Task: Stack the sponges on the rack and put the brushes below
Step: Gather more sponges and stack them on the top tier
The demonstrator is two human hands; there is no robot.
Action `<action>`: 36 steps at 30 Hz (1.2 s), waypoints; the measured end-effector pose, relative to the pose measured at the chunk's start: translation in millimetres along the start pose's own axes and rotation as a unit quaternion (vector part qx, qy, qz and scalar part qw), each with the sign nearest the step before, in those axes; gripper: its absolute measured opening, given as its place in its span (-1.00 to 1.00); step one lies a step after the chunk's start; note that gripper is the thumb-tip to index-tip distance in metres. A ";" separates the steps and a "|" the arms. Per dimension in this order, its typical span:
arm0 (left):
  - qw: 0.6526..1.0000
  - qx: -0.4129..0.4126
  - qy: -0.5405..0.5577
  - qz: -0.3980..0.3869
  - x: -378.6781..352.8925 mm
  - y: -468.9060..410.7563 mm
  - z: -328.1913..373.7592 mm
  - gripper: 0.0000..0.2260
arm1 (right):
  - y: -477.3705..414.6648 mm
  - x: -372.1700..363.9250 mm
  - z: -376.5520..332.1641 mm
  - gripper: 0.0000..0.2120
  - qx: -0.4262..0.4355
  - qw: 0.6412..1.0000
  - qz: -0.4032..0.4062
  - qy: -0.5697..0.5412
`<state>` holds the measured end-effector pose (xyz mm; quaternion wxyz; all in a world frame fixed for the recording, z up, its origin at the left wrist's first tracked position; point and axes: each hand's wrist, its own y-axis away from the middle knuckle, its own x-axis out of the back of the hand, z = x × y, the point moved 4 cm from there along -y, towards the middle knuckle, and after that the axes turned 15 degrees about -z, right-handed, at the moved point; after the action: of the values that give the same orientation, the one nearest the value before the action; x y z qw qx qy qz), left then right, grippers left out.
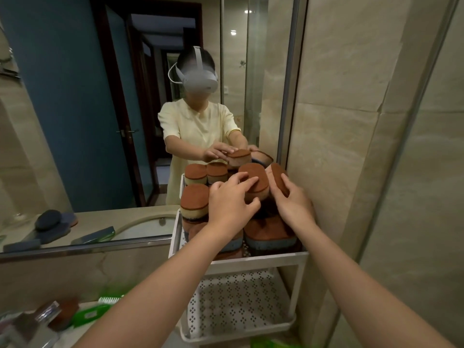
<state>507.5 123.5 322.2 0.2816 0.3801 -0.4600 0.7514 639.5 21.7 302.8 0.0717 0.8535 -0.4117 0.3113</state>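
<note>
A white two-tier rack (253, 259) stands against the mirror and the right wall. Its top shelf holds several brown-topped sponges piled up, with blue-based sponges (270, 238) at the bottom. My left hand (231, 199) rests its fingers on the topmost brown sponge (258, 184). My right hand (293, 199) grips another brown sponge (278, 178), held on edge at the pile's right side. A beige-layered sponge (194, 202) sits at the pile's left. A green brush (100, 310) lies on the counter at lower left. The lower shelf (233, 302) is bare perforated plastic.
The mirror (125, 96) reflects me and the pile. A tiled wall (351, 121) closes the right side. A chrome tap (37, 325) and a brown sponge (65, 312) sit at the lower left. Something green (271, 344) shows at the bottom edge.
</note>
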 end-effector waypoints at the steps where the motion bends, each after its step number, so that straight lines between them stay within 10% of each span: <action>1: 1.000 0.001 -0.012 -0.002 -3.0 0.0 -1.6 -0.55 | -2.0 -1.6 2.0 -0.40 0.005 0.999 0.007 0.035; 9: 0.998 -0.011 -0.062 -0.008 -15.4 7.6 -5.2 -0.59 | 1.3 -16.1 17.2 -0.51 0.008 0.986 0.054 0.160; 36: 0.999 0.012 0.003 -0.039 1.0 14.8 -4.0 -0.64 | 30.2 -7.6 -4.1 -0.60 0.064 0.994 0.031 0.084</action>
<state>494.3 121.0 314.8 0.3071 0.3991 -0.4351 0.7464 611.4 8.6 297.5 0.0414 0.8143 -0.4095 0.4093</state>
